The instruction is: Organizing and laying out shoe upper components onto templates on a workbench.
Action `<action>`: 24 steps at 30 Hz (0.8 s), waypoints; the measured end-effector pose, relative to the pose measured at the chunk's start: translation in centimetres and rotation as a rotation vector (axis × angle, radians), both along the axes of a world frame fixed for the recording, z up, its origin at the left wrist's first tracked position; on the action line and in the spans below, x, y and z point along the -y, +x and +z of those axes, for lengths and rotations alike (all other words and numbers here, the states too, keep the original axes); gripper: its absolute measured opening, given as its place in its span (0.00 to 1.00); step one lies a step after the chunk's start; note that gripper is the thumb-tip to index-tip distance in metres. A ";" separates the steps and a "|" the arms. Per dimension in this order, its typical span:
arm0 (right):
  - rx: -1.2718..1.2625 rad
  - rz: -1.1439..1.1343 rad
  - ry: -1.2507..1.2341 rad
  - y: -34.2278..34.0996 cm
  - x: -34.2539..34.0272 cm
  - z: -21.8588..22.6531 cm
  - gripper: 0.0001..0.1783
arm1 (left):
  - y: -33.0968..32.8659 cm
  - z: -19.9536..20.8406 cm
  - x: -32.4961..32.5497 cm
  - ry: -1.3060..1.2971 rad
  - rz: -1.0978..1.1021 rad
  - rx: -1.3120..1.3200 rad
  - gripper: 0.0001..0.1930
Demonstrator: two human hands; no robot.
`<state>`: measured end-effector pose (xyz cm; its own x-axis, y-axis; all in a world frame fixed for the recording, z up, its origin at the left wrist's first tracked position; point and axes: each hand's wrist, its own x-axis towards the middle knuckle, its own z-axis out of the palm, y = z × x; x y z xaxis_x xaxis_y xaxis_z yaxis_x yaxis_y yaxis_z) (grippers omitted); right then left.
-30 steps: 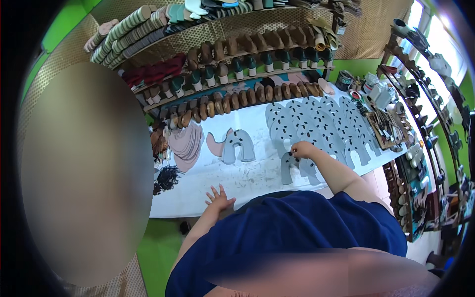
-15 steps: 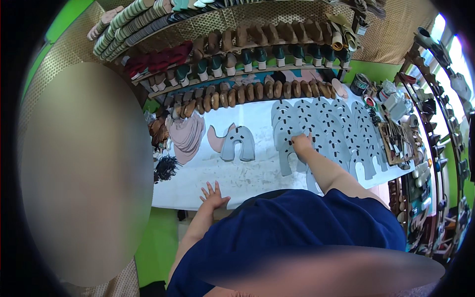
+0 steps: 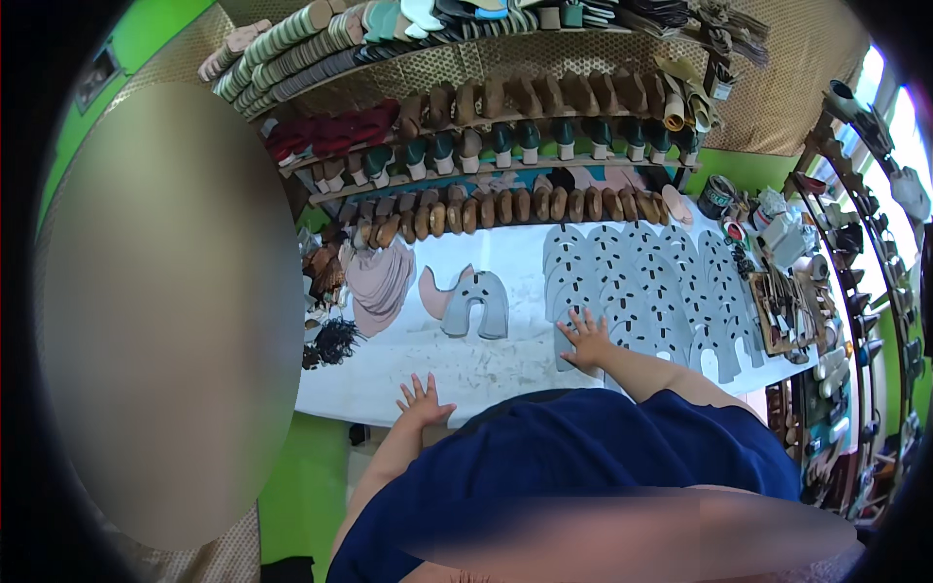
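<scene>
Grey U-shaped shoe upper pieces [image 3: 622,267] with small black marks lie in overlapping columns over the right half of the white-covered table [image 3: 389,374]. At the near left corner of these columns, my right hand [image 3: 588,340] rests with its fingers spread on or just over a grey piece. Flat by the table's front edge, my left hand [image 3: 424,400] has spread fingers and holds nothing. Another grey U-shaped piece [image 3: 476,299] lies apart at the middle of the table, partly covering a curved pink piece [image 3: 434,291]. Beyond to the left is a fanned pile of pink pieces [image 3: 379,287].
Brown shoe lasts [image 3: 520,204] stand in a row along the table's back, below shelves of lasts and soles [image 3: 292,44]. A black stringy heap [image 3: 330,343] sits at the left edge. At the right are a tool tray [image 3: 777,306], a can [image 3: 716,194] and shoe racks.
My right hand has drawn back toward me, and its bunched fingers have spread out. My left hand stays by the front edge. The view has shifted slightly, so the table appears lower.
</scene>
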<state>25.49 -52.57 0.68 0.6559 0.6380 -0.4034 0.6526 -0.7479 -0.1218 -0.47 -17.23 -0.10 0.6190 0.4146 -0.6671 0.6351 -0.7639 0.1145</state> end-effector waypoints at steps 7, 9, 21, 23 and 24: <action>-0.046 -0.164 -0.052 2.6 -5.3 2.0 0.36 | -0.4 -1.5 -0.9 -0.043 0.027 0.036 0.49; 0.107 -0.210 0.222 2.9 -7.7 1.2 0.33 | -0.4 -1.6 -0.9 -0.066 0.042 0.033 0.48; 0.017 -0.136 0.335 7.2 -22.6 1.6 0.33 | -0.2 -1.3 -1.1 -0.076 0.047 0.000 0.45; 0.058 -0.140 0.369 8.0 -24.0 1.6 0.27 | -0.1 -1.4 -1.2 -0.083 0.047 0.013 0.45; 0.052 -0.132 0.364 8.1 -24.6 1.6 0.27 | -0.1 -1.4 -1.3 -0.087 0.056 0.009 0.45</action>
